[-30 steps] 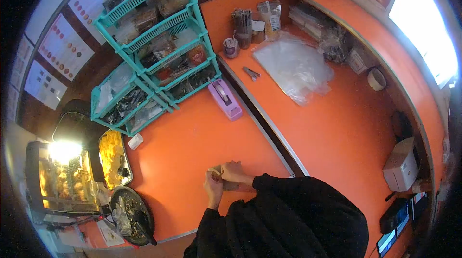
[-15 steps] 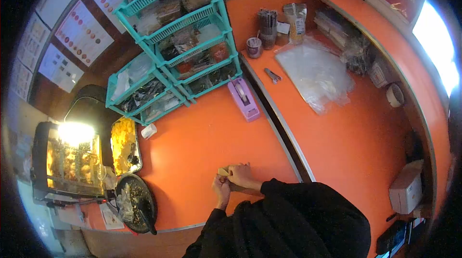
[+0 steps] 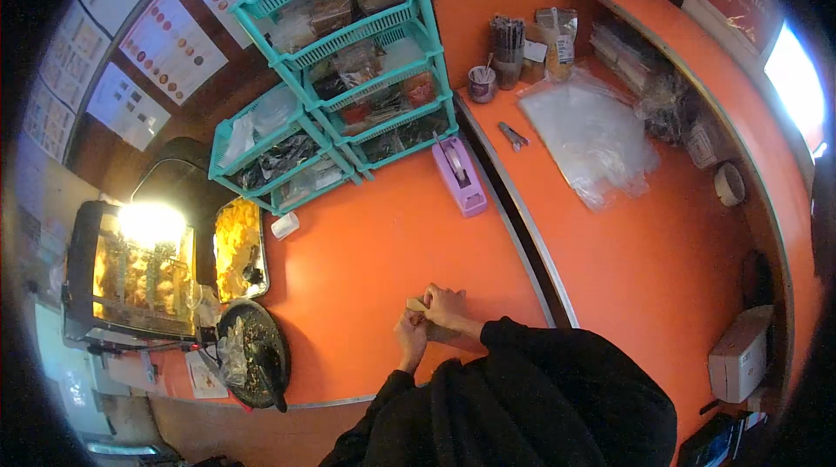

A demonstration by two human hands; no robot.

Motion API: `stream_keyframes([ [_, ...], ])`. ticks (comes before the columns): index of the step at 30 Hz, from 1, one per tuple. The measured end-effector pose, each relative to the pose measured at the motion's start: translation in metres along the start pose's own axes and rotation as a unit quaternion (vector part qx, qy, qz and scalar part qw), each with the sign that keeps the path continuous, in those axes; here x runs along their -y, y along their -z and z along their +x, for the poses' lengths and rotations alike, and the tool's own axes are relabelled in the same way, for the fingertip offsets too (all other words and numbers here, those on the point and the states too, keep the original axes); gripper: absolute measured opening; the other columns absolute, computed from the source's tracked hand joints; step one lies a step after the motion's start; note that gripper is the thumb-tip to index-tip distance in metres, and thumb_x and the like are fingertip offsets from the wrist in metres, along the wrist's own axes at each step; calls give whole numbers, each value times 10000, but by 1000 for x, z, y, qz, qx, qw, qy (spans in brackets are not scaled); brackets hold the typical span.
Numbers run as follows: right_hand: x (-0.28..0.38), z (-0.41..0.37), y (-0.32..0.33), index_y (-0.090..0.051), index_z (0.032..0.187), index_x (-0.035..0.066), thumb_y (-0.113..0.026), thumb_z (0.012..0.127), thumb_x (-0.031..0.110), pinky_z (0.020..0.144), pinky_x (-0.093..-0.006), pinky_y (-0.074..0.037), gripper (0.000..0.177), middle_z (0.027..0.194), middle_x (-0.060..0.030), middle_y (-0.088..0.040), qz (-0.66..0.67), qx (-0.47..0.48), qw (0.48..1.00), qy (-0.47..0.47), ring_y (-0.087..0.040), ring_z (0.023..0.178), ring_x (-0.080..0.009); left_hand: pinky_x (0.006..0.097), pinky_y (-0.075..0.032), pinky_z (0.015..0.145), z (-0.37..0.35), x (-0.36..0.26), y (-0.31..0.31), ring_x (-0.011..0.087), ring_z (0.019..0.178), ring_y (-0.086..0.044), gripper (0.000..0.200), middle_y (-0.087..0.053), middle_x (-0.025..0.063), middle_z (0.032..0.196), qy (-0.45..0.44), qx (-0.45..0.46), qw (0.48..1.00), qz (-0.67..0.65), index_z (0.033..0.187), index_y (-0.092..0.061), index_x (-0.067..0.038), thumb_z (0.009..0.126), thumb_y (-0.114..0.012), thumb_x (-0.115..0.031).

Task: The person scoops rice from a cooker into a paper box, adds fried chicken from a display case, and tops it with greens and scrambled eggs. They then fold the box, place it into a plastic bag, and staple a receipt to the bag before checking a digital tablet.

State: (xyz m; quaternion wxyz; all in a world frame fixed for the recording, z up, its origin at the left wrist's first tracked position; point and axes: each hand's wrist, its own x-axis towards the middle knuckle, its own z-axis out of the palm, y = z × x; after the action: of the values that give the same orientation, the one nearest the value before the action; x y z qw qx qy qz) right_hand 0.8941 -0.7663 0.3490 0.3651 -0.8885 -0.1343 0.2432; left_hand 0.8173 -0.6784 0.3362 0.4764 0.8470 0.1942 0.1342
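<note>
Tan and small, a piece (image 3: pixel 417 304) sits gripped by the curled fingers of left hand (image 3: pixel 410 330) and right hand (image 3: pixel 446 306) — over the orange counter (image 3: pixel 357 271) — where, I'd guess, uneven squeezing could crumple or drop it.

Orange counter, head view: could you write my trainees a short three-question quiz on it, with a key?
1. Multiple choice: what colour is the tape dispenser? A) green B) purple C) black
2. True or false: the left hand and right hand meet at a small pale item.
3. Fill in: in the picture, the clear plastic bags lie to the ____ of the tape dispenser.
Key: 1. B; 2. true; 3. right.
</note>
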Motion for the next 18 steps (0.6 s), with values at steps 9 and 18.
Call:
stream_keyframes([
  [9,-10,0,-11,-494,761,95,-566,689,203,647,-399,-330,148,677,-76,-572,-76,-88,990,75,-550,634,-249,245,-370,549,-13,30,-12,135,557,-392,123,-335,21,588,-24,-7,999,25,718,-398,-29,742,-509,17],
  [18,-214,35,249,-541,851,1,-471,788,136,725,-385,-393,164,875,-154,-539,65,-646,760,-23,-502,827,-301,286,-409,645,-20,-1,-5,159,702,-485,150,-460,92,772,-6,48,999,15,918,-433,-6,811,-498,-90],
])
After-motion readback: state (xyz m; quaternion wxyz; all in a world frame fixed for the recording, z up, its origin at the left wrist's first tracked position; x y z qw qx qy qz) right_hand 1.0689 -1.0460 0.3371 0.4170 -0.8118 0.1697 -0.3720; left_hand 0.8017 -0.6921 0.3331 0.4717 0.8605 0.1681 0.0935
